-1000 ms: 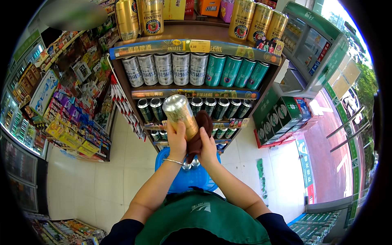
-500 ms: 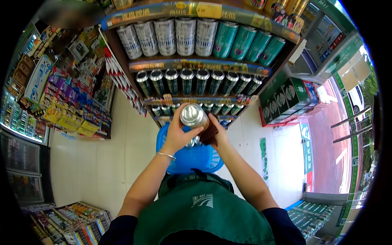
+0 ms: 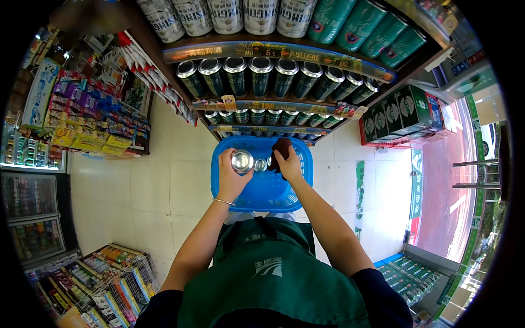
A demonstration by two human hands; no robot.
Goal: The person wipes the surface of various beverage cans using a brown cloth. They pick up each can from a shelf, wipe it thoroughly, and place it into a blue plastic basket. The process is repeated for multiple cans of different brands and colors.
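Note:
My left hand (image 3: 232, 177) is wrapped round a drink can (image 3: 242, 162), its silver end turned up. It is over the left part of a blue plastic basket (image 3: 262, 201). In my right hand (image 3: 292, 165) is a bunched dark brown cloth (image 3: 281, 152), over the basket's right part and apart from the held can. Between my hands a smaller-looking silver can top (image 3: 261, 164) shows lower down in the basket. The cloth and my right fingers partly cover another shiny round edge there.
Ahead stands a shelf rack with white cans (image 3: 260, 17), teal cans (image 3: 363, 30) and rows of dark green cans (image 3: 261, 76). Stacked green cartons (image 3: 396, 116) are on the right floor. A snack display (image 3: 93, 115) is at left, a wire rack of packets (image 3: 106, 279) at lower left.
Both hands have come down and apart, from in front of the lower shelves to over the basket. The cloth has left the can. The view has tilted downward.

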